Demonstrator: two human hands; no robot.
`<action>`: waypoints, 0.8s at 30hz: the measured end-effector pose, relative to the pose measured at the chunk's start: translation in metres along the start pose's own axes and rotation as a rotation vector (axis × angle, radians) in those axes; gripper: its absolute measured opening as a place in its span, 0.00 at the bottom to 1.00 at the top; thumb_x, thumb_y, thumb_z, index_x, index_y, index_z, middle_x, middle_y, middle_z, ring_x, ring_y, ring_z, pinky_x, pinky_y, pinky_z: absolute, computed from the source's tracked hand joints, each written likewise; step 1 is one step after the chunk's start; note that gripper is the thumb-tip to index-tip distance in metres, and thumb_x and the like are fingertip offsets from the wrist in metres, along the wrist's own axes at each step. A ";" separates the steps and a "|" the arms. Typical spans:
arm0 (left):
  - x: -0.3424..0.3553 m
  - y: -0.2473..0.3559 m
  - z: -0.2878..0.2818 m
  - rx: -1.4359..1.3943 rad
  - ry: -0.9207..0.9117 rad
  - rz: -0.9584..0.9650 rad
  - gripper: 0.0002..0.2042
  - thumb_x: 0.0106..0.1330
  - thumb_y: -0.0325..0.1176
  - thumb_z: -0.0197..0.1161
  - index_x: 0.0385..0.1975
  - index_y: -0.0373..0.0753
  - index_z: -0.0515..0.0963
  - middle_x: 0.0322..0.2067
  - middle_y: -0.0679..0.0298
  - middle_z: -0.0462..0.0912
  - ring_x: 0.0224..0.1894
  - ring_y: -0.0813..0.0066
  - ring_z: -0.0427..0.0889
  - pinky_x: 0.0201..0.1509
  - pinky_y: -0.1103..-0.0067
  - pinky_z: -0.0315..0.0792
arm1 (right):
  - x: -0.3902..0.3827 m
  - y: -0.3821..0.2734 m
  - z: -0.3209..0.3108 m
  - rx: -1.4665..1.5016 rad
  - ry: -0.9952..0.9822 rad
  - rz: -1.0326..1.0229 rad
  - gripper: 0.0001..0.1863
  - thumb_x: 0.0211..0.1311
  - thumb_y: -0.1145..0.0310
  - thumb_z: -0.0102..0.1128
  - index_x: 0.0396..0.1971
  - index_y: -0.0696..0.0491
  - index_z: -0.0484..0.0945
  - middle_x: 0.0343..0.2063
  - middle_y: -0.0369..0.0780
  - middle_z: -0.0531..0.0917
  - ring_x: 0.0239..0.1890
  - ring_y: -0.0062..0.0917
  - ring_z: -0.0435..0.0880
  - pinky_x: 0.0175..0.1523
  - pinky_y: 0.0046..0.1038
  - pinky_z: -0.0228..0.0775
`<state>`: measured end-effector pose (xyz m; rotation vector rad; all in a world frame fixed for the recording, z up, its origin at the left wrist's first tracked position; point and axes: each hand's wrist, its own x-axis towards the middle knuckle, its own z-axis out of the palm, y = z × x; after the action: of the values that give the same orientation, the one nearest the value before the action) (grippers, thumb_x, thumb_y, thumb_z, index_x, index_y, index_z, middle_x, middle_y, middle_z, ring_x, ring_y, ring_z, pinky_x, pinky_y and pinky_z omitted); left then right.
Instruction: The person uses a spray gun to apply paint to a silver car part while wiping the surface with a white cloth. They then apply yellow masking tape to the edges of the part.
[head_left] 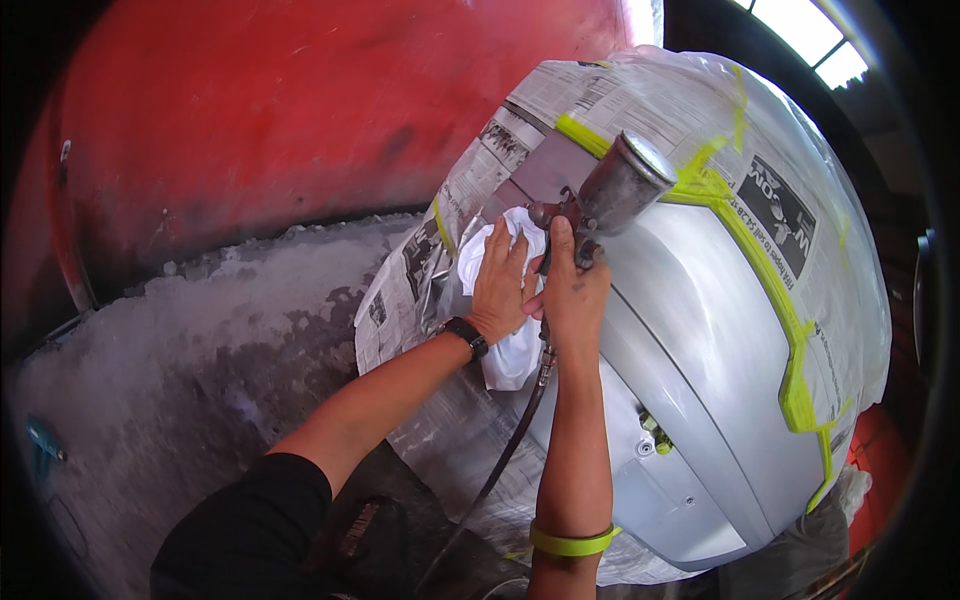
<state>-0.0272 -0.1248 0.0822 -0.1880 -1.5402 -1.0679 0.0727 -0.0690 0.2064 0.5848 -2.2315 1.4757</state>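
Observation:
My right hand (572, 300) is wrapped round a spray gun (562, 212), which has a metal paint cup (627, 182) tilted on top. A dark air hose (515, 440) runs down from its handle along my forearm. Close beside it, my left hand (497, 290) holds a white cloth (515, 355) against the panel, its fingers laid long over the folds. Part of the cloth hangs below the palm. Under both hands is a silver-grey car body panel (720, 300), with a duller grey patch (552, 170) past the gun's nozzle.
Newspaper sheets (760, 230) and clear plastic cover the car around the panel, edged with yellow-green masking tape (765, 270). A red wall-like surface (280, 110) stands at the back left. The stained grey floor (190, 350) holds a teal tool (45, 447) at far left.

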 end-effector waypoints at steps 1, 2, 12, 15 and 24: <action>0.000 -0.001 0.000 -0.001 0.017 0.006 0.24 0.70 0.31 0.59 0.63 0.24 0.69 0.67 0.28 0.61 0.75 0.30 0.56 0.78 0.51 0.52 | 0.003 0.002 0.002 -0.002 0.002 -0.020 0.31 0.75 0.44 0.57 0.40 0.64 0.77 0.24 0.42 0.82 0.10 0.25 0.78 0.12 0.24 0.65; 0.000 -0.002 -0.001 0.000 0.030 0.019 0.25 0.70 0.31 0.59 0.63 0.24 0.69 0.67 0.28 0.61 0.75 0.30 0.56 0.78 0.51 0.52 | 0.005 0.003 0.004 0.001 0.001 -0.020 0.31 0.75 0.44 0.57 0.40 0.64 0.76 0.24 0.42 0.82 0.10 0.26 0.78 0.12 0.24 0.65; 0.014 -0.047 0.029 0.077 0.125 0.075 0.28 0.75 0.38 0.59 0.68 0.25 0.67 0.70 0.31 0.61 0.76 0.35 0.56 0.79 0.54 0.51 | -0.026 -0.001 -0.031 0.033 0.017 0.081 0.31 0.74 0.44 0.57 0.41 0.64 0.78 0.27 0.42 0.84 0.10 0.25 0.77 0.14 0.25 0.65; 0.073 -0.061 0.014 0.142 0.031 0.064 0.29 0.78 0.44 0.53 0.71 0.29 0.65 0.68 0.34 0.67 0.74 0.35 0.60 0.78 0.58 0.55 | -0.075 -0.010 -0.068 0.082 0.077 0.160 0.29 0.75 0.44 0.56 0.43 0.61 0.80 0.29 0.41 0.85 0.11 0.23 0.77 0.16 0.24 0.66; 0.028 0.121 0.043 0.176 -0.323 0.666 0.30 0.74 0.41 0.58 0.72 0.34 0.64 0.73 0.43 0.61 0.78 0.44 0.56 0.78 0.55 0.56 | -0.227 0.017 -0.190 0.084 0.508 0.199 0.20 0.76 0.57 0.61 0.45 0.62 0.82 0.31 0.38 0.85 0.16 0.15 0.77 0.22 0.18 0.67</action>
<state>0.0128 -0.0383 0.1727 -0.7232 -1.6696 -0.3830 0.2715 0.1409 0.1400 -0.0027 -1.8719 1.6023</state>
